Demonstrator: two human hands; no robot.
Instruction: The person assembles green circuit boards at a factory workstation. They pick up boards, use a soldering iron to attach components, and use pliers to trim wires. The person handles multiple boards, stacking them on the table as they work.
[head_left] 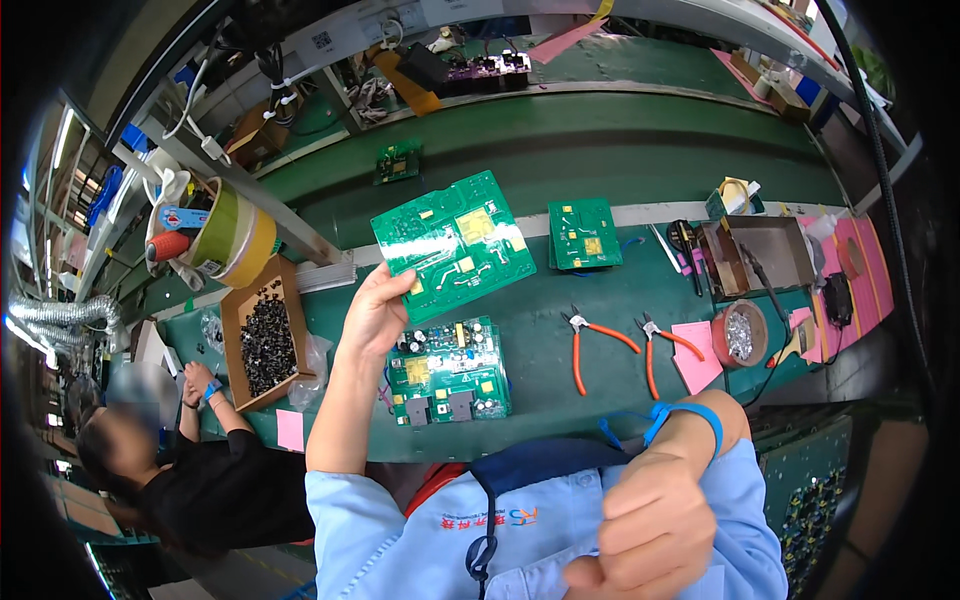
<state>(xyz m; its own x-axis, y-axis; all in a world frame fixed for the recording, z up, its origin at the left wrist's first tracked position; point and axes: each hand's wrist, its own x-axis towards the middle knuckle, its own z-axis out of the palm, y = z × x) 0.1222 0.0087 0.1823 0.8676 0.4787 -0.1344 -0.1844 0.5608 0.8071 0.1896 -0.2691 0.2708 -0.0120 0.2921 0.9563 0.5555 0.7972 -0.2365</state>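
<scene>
My left hand [378,308] grips the lower left edge of a green circuit board [455,255], holding it tilted above the workbench with yellow pads and solder traces facing up. Below it, partly covered, a board crowded with components [452,372] lies on the green mat. Close to my chest, my right hand [655,520] is curled into a fist with the thumb toward the left; the inside of the fist is hidden. A blue strap [690,412] circles the right wrist. Another green board [583,235] rests beyond, to the right of the held one.
Two orange-handled cutters [590,350] [660,350] lie right of the boards, beside a round container [738,335] and a brown tray [765,255]. At left stands a cardboard box of black parts [265,340]. A co-worker in black [235,480] sits on the left.
</scene>
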